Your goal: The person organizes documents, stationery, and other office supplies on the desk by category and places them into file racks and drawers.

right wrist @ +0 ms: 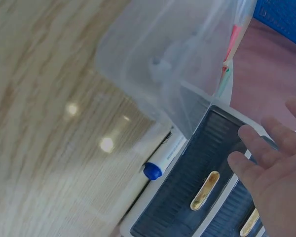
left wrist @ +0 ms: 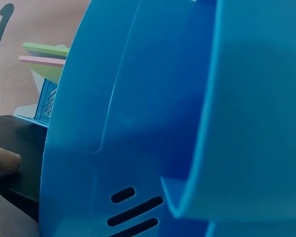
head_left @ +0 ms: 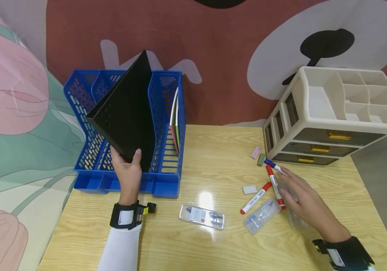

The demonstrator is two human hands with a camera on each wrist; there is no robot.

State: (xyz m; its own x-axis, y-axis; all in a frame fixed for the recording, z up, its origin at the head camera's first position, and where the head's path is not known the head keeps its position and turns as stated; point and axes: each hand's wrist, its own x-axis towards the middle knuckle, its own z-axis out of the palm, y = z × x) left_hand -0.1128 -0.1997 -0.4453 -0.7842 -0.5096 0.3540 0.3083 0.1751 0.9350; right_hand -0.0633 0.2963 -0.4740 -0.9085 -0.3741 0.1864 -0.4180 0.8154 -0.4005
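My left hand (head_left: 127,175) grips the lower end of a black file folder (head_left: 129,116), thumb on its right face. The folder leans tilted in a middle compartment of the blue file rack (head_left: 164,186). In the left wrist view the rack's wall (left wrist: 123,123) fills most of the picture, beside part of the folder (left wrist: 24,140). My right hand (head_left: 303,197), fingers extended, is over a clear plastic box (head_left: 295,220), near a blue-capped marker (head_left: 274,165) and a red marker (head_left: 275,187). In the right wrist view the right hand (right wrist: 281,173) holds nothing.
A white drawer organizer (head_left: 302,124) stands at the back right. Another red marker (head_left: 256,197), a white eraser (head_left: 249,189), pink eraser (head_left: 256,152), green eraser (head_left: 261,159), clear pen case (head_left: 262,216) and flat clear case (head_left: 201,216) lie on the table. Thin booklets (head_left: 174,120) stand in the rack's right compartment.
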